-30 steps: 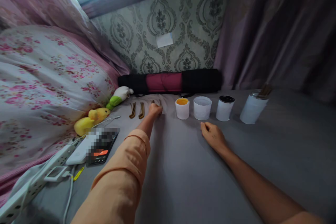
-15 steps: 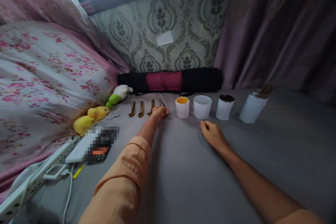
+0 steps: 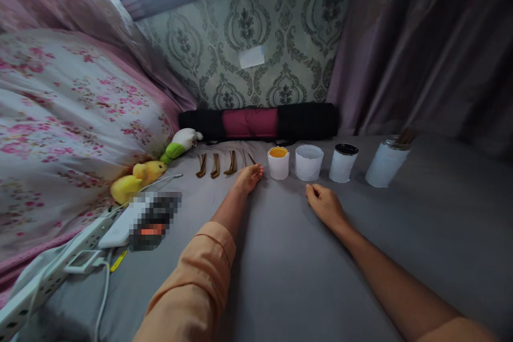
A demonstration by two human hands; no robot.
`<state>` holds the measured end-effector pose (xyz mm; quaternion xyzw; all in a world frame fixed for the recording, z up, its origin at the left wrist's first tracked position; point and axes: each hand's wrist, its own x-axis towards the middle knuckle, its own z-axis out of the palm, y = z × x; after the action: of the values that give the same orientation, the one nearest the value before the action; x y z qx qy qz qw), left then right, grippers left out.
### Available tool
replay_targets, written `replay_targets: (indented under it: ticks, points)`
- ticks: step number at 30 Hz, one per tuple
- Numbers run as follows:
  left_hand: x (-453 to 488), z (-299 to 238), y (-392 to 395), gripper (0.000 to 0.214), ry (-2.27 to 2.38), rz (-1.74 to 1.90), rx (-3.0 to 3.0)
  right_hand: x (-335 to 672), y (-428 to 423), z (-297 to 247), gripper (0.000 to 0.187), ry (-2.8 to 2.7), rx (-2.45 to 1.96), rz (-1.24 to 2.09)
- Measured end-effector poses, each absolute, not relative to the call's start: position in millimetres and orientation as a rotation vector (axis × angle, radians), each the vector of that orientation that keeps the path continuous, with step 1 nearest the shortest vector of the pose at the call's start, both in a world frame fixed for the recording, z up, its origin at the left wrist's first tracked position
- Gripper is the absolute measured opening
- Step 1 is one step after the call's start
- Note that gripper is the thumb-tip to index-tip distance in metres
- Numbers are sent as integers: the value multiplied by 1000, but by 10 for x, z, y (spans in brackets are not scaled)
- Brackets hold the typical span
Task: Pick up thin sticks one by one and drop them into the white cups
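Observation:
My left hand is closed in a pinch on a thin brown strip, just left of a white-wrapped cup with an orange inside. Another thin strip lies just behind this hand. To its left are three small bundles of bent brown strips in a row. My right hand rests on the grey sheet with its fingers curled and nothing visible in them. It is in front of a wider white cup and a white-wrapped can with a dark inside.
At the right, a tall white-wrapped jar leans in view, with brown strips sticking out. A black and maroon roll lies along the wall. Plush toys, a white power strip and cables are at the left.
My left hand has shifted slightly right, towards the orange-lined cup, and a brown strip now shows at its fingertips. My right hand has stayed in place.

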<state>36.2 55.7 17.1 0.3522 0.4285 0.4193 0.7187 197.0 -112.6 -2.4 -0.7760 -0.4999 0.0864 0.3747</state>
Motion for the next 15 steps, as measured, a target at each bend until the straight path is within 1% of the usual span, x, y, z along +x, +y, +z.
replay_targets:
  ticks: [15]
  points:
    - [385,48,342,9,836,943,824,1958,-1124,-20,38,-1278,-1997,214]
